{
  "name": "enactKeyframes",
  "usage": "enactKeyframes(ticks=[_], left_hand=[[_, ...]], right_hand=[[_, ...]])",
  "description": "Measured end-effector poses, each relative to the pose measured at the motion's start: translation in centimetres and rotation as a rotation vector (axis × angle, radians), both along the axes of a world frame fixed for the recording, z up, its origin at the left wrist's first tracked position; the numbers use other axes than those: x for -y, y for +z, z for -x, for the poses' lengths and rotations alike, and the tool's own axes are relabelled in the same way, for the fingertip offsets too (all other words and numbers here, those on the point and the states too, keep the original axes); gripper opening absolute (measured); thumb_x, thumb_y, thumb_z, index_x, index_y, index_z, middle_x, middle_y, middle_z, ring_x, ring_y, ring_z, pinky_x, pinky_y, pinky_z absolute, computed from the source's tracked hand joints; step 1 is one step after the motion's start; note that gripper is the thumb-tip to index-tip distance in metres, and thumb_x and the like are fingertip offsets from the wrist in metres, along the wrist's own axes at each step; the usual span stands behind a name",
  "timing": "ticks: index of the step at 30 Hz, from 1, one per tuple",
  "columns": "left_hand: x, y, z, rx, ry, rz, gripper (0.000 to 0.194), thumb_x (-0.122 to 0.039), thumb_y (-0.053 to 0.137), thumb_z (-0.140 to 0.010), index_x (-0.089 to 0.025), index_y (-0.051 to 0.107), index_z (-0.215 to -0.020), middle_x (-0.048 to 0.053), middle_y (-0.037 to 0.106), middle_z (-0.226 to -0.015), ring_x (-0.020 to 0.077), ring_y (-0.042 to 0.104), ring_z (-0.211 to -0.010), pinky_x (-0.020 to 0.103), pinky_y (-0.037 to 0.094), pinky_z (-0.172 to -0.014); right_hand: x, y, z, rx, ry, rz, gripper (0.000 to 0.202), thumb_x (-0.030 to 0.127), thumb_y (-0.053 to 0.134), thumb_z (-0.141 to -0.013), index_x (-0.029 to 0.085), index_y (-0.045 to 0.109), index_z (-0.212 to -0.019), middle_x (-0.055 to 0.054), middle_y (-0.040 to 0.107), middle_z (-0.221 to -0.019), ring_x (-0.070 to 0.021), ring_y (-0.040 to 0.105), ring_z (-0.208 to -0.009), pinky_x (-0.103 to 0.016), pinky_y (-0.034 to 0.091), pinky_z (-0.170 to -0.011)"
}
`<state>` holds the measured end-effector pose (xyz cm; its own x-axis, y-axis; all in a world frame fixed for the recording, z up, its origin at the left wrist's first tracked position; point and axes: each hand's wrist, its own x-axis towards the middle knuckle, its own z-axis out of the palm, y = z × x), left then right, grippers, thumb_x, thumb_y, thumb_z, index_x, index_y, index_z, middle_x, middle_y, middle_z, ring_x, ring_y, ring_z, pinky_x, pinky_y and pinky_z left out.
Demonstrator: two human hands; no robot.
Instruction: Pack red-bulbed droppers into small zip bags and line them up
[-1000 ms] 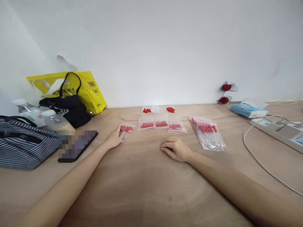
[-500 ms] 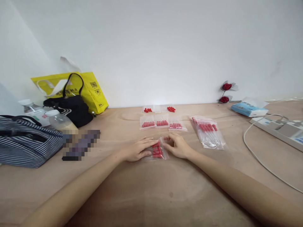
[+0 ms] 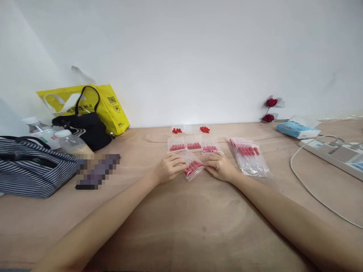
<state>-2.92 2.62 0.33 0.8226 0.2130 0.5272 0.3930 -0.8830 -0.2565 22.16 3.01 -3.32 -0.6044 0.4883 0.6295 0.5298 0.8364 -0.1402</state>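
Note:
Between my two hands is a clear zip bag (image 3: 194, 166) with several red-bulbed droppers inside, tilted so its lower edge points towards me. My left hand (image 3: 171, 169) grips its left side with curled fingers. The fingers of my right hand (image 3: 220, 166) close on its right edge. Just beyond lie three more filled bags in a row: a left bag (image 3: 177, 145), a middle bag (image 3: 194, 143) and a right bag (image 3: 210, 147). To the right of my right hand is a stack of bagged red-topped droppers (image 3: 249, 156).
Loose red droppers (image 3: 176, 130) lie on bags near the wall. At left are a striped bag (image 3: 31, 170), a yellow bag (image 3: 113, 109), bottles and a blurred dark object (image 3: 99, 172). A tissue pack (image 3: 297, 129), power strip (image 3: 334, 153) and white cable (image 3: 309, 192) lie right.
The zip bag has moved away from me and turned, its red bulbs now slanting. My left hand has moved forward and curled; my right hand has shifted slightly right and taken the bag's edge.

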Motion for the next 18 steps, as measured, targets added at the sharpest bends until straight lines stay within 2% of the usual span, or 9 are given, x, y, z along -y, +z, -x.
enactKeyframes(ticks=[4, 7, 10, 18], left_hand=[[2.1, -0.9, -0.2, 0.107, -0.025, -0.081, 0.02, -0.03, 0.057, -0.076, -0.014, 0.06, -0.089, 0.005, 0.065, -0.082, 0.0134, 0.059, -0.076, 0.026, 0.05, -0.071], [2.5, -1.2, -0.4, 0.111, -0.024, -0.19, 0.011, -0.02, 0.055, -0.078, -0.015, 0.059, -0.087, 0.004, 0.065, -0.08, 0.0121, 0.06, -0.071, 0.025, 0.051, -0.067], [2.3, -1.3, -0.5, 0.137, -0.037, -0.255, 0.011, -0.012, 0.053, -0.077, -0.016, 0.058, -0.087, 0.002, 0.065, -0.078, 0.0111, 0.06, -0.067, 0.023, 0.052, -0.061], [1.7, -1.3, 0.1, 0.155, -0.052, -0.174, 0.015, -0.01, 0.047, -0.081, -0.015, 0.058, -0.089, 0.004, 0.066, -0.082, 0.0112, 0.062, -0.073, 0.022, 0.053, -0.067]], right_hand=[[0.9, 0.1, 0.1, 0.071, -0.111, -0.149, 0.015, 0.022, 0.049, -0.08, 0.018, 0.062, -0.074, -0.003, 0.059, -0.065, -0.0145, 0.051, -0.066, -0.031, 0.031, -0.069], [1.4, 0.3, 0.4, 0.085, -0.137, -0.225, 0.017, 0.022, 0.047, -0.08, 0.016, 0.059, -0.069, -0.002, 0.056, -0.063, -0.0136, 0.048, -0.063, -0.03, 0.03, -0.068], [1.6, 0.4, 0.4, 0.1, -0.133, -0.288, 0.018, 0.02, 0.045, -0.082, 0.015, 0.057, -0.07, -0.002, 0.056, -0.063, -0.0133, 0.047, -0.064, -0.029, 0.031, -0.068], [0.7, 0.9, -0.3, 0.319, -0.034, -0.525, 0.027, 0.013, 0.04, -0.086, 0.015, 0.056, -0.065, -0.001, 0.055, -0.061, -0.0114, 0.042, -0.059, -0.03, 0.031, -0.07]])
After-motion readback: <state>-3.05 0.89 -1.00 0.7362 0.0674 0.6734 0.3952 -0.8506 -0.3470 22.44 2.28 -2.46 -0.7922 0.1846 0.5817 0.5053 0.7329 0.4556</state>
